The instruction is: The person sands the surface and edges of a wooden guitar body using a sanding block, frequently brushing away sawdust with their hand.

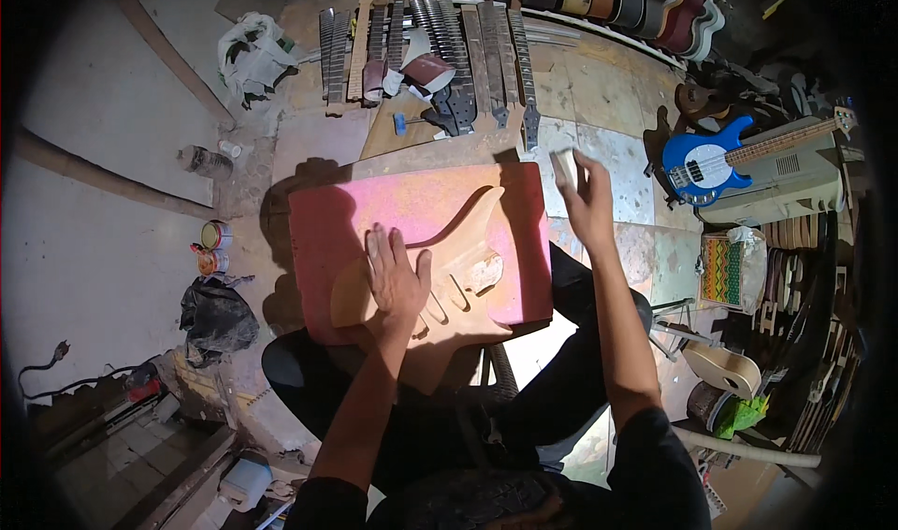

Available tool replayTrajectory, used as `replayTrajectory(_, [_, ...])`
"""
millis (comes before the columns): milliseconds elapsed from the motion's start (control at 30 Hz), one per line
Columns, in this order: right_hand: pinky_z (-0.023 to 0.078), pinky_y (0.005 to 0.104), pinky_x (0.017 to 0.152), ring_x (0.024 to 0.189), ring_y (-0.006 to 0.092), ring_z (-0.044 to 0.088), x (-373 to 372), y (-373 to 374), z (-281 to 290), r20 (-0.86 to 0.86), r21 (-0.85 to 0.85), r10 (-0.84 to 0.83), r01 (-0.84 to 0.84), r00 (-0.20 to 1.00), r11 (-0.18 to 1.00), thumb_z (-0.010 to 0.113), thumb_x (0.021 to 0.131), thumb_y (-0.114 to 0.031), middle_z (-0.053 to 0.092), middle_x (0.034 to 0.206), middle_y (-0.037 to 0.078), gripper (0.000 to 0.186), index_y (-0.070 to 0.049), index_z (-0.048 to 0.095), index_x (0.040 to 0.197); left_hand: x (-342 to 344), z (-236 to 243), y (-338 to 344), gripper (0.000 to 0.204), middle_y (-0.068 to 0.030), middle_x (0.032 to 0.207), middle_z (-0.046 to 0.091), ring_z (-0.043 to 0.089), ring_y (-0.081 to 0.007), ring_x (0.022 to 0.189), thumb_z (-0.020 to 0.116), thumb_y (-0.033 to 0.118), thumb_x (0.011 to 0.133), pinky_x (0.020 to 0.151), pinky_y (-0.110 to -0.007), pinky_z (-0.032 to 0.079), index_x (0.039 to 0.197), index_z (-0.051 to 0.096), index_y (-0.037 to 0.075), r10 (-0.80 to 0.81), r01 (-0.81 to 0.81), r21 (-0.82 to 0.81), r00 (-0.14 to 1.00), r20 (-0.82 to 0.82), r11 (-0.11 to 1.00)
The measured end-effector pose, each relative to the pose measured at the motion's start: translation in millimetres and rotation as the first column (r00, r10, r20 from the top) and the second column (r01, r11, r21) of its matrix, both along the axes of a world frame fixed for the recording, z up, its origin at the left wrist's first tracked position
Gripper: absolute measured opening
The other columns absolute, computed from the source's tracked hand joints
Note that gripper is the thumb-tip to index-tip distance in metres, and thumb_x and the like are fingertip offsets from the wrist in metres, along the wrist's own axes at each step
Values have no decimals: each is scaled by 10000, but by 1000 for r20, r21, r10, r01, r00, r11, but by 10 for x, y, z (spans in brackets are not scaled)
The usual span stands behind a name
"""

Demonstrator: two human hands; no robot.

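- The pale, unpainted wooden guitar body (454, 259), with 1 long pointed horn (488, 204), lies flat on a pink-red rectangular board (402, 193), the surface in front of the person's dark-trousered legs (299, 380).
- The person's left hand (398, 282) rests palm-down on the guitar body's left part; its fingers are flat, slightly apart, gripping nothing.
- The person's right hand (591, 207) is raised past the board's right edge, off the wood, its fingers narrow around a small, pale, blurred block (564, 170); its material cannot be told.
- The step in hand appears to be hand work on the bare wood, with the block held clear.
- Bringing the block to the wood would call for a firm left palm and care around the curved slots (459, 294).
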State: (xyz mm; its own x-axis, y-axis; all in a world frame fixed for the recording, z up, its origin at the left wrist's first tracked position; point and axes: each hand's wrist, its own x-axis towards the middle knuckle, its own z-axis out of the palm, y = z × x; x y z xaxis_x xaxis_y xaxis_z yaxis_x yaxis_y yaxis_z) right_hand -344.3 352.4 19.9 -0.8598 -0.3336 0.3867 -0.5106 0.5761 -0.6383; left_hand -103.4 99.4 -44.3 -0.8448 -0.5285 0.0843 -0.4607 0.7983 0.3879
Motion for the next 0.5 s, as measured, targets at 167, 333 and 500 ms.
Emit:
replayTrajectory(167, [479, 268, 868, 1035, 115, 574, 596, 312, 195, 457, -271, -38, 179, 889, 946, 677, 1004, -7, 632, 1224, 66, 470, -24, 529, 1449, -319, -2, 773, 956, -308, 1694, 240, 160, -470, 1595, 589, 590, 989, 1301, -580, 133, 1607, 309, -84, -28, 34, -53, 994, 110, 998])
replayTrajectory(333, [475, 262, 860, 1018, 101, 566, 505, 452, 34, 432, -322, -33, 188, 901, 928, 709, 995, -31, 634, 1237, 63, 475, -9, 533, 1436, -1423, 720, 1429, 894, -289, 1589, 398, 267, -450, 1555, 669, 562, 924, 1283, -620, 129, 1465, 475, -123, -413, 357, 484, 911, 10, 799])
replayTrajectory(500, [457, 229, 757, 925, 76, 561, 601, 110, 249, 566, -434, 61, 234, 822, 870, 716, 993, -39, 650, 1209, 47, 480, -10, 533, 1436, -1210, 14, 1450, 821, -243, 1682, 326, 247, -394, 1587, 707, 441, 920, 1285, -610, 156, 1526, 465, -57, -425, 423, 212, 904, -41, 881])
